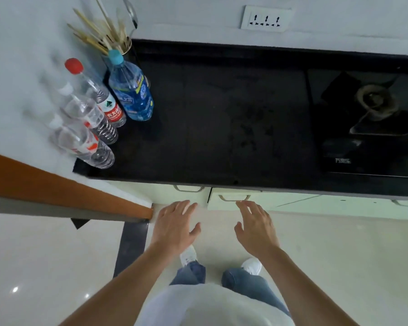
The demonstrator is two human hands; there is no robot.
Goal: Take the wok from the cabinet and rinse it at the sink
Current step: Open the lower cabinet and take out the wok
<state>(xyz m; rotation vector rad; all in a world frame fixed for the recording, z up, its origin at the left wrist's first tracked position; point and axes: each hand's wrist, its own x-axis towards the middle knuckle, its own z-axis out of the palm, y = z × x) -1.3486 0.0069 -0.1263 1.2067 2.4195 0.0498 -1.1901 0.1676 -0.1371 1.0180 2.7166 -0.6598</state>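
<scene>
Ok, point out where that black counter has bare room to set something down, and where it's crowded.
Free: the wide middle of the black counter, bordered by the blue bottle on its left and the gas hob on its right. Crowded: the left end, where the water bottles stand in a row along the wall, with the chopstick holder behind them.

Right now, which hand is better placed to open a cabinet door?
Probably the right hand: its fingertips sit right by the right door handle, whose door looks slightly ajar. The left hand is open too, but farther from the left door handle.
</scene>
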